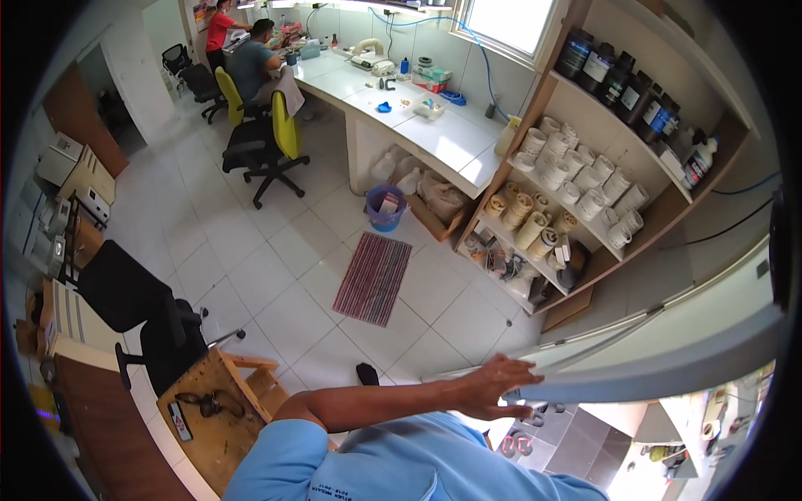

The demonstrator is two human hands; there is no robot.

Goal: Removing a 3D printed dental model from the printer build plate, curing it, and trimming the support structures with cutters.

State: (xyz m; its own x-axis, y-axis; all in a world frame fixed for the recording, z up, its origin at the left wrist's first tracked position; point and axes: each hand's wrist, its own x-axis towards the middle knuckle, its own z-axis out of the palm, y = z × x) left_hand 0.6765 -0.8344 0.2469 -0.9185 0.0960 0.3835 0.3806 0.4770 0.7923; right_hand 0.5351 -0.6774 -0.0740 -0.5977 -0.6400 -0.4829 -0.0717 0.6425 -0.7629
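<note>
My left arm reaches across my body to the right from a light blue sleeve. At its end, my left hand [494, 388] has its fingers spread, with the thumb apart from them. The fingertips are at the near end of a pale blue-grey door [585, 388]; whether they touch it I cannot tell. Nothing shows held in this hand. My right hand does not appear. One dark-covered foot [367, 373] is on the tiled floor below.
A striped mat [373, 279] lies ahead, near a purple bucket [385, 219]. Shelves [614, 225] with white jars and dark bottles stand right of a long white counter [368, 98]. Black chair [154, 321] and wooden stool [200, 451] are left. Two people are at the far counter.
</note>
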